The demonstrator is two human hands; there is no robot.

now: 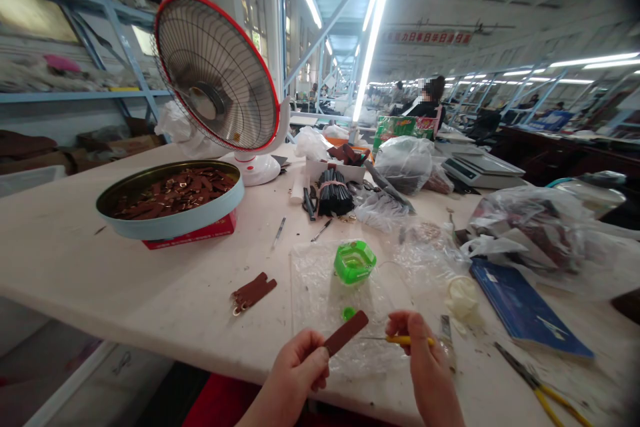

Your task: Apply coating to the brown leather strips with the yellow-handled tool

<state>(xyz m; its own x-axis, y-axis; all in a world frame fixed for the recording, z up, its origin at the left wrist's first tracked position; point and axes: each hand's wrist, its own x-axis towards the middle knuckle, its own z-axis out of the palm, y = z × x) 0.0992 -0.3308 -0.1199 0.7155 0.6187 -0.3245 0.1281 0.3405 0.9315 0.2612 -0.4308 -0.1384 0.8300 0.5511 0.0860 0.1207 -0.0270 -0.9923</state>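
Note:
My left hand (299, 367) pinches one end of a brown leather strip (346, 332), held tilted above a clear plastic sheet (330, 293). My right hand (425, 360) grips a thin yellow-handled tool (407, 340) whose fine metal tip points left toward the strip. Just beyond them sit a small green cap (349, 312) and a green square container (355, 261). A few finished brown strips with metal ends (253, 293) lie on the table to the left.
A round tin of brown strips (173, 197) rests on a red box. Behind it stands a red-rimmed fan (217, 73). Black sticks in a bundle (333, 191), plastic bags (405, 161), a scale (480, 170), a blue book (525, 310) and yellow pliers (543, 390) lie about. A person works far behind.

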